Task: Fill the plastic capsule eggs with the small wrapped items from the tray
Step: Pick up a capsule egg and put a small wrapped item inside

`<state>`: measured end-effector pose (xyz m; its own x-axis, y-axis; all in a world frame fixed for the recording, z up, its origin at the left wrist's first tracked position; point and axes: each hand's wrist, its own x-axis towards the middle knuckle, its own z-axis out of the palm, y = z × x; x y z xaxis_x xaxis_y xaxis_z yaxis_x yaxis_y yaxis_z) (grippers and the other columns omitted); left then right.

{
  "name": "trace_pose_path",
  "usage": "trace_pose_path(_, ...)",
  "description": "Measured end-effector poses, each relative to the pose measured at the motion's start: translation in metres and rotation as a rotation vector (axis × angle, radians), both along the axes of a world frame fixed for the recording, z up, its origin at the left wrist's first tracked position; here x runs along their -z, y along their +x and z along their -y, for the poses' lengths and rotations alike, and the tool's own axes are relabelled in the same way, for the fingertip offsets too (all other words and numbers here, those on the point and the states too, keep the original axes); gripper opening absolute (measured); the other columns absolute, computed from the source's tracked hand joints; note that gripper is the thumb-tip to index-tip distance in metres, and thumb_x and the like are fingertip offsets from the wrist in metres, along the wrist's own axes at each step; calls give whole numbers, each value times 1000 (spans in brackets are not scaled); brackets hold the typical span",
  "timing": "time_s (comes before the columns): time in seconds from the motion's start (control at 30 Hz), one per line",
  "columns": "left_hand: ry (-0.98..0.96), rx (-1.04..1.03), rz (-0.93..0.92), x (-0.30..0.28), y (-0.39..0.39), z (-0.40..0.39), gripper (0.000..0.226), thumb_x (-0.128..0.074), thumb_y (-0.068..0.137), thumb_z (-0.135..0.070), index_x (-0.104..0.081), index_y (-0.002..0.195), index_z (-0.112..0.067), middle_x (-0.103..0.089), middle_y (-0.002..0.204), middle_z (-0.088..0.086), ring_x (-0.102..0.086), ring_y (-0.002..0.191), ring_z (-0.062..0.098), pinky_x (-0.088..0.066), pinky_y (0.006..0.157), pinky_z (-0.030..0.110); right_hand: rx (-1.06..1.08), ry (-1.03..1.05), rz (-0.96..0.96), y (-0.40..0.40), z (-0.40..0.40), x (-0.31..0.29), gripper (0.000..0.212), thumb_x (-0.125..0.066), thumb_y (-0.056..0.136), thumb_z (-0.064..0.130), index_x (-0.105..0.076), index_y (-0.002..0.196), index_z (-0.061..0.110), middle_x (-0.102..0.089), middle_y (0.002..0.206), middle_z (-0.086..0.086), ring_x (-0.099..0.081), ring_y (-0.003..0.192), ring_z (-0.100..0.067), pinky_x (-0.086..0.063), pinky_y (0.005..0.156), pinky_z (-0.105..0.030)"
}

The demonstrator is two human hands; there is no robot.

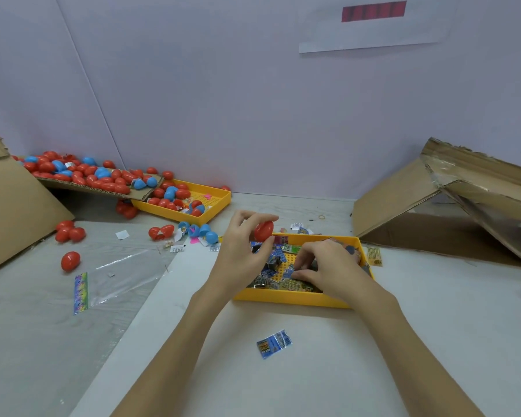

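Fingers of the left hand [243,253] pinch a red egg [263,231] above the yellow tray's [289,297] left edge while the right hand [328,266] curls among wrapped items [278,282] inside, grip unclear.

Pale lilac walls [253,115] meet a grey-white tabletop [433,326].

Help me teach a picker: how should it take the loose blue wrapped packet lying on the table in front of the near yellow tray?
Judging from its pose, the blue packet lies flat and alone on the table, clear of the tray. Come from straight above and pinch one of its crimped short ends, probably the upper-right one.
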<state>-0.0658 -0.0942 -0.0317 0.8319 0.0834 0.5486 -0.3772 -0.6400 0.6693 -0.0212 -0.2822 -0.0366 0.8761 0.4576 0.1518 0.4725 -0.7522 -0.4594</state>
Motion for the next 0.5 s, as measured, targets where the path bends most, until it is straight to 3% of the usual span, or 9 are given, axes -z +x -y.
trace_pose_path(0.1, -91, 41, -48, -3, -1, 3, 40, -67, 97, -16, -55, 135, -20, -59, 119, 1, -69, 97, 17, -59, 84, 22, 5, 33, 10, -2, 1, 0, 2, -69, 97, 28, -68, 95, 28, -66, 91, 13, -49, 88, -4, -18, 59, -17)
trace_pose_path(0.17, -175, 78, -86, -5, -3, 6, 31, -58, 102, -20, -51, 133, -19, -65, 111, -1, -74, 84, 14, -61, 76, 26, 2, 84, 39, -2, 2, 0, 5, -63, 101, 24, -67, 103, 24, -65, 93, 10, -51, 87, -6, -29, 63, -17)
trace_pose_path(0.33, -142, 85, -78, -5, -4, 5, 20, -42, 109, -16, -59, 117, -21, -67, 98, -2, -70, 76, 7, -59, 72, 24, 8, 247, 80, -7, 4, 0, 10, -58, 103, 23, -67, 98, 21, -57, 99, 3, -55, 87, -10, -45, 80, -30)
trace_pose_path(0.43, -254, 88, -174, -5, -3, 6, 25, -40, 109, -13, -63, 104, -22, -65, 90, -14, -63, 75, 1, -53, 66, 19, 34, 406, 91, -7, 4, -2, 16, -59, 103, 27, -63, 89, 20, -58, 96, 0, -57, 80, -6, -45, 74, -25)
trace_pose_path(0.5, -311, 86, -249, -4, -1, 9, 24, -41, 109, -23, -60, 93, -23, -59, 80, -13, -56, 72, 2, -42, 63, 15, 32, 523, 67, -9, 4, -5, 25, -60, 102, 32, -62, 82, 17, -59, 81, -1, -53, 67, -8, -41, 64, -22)
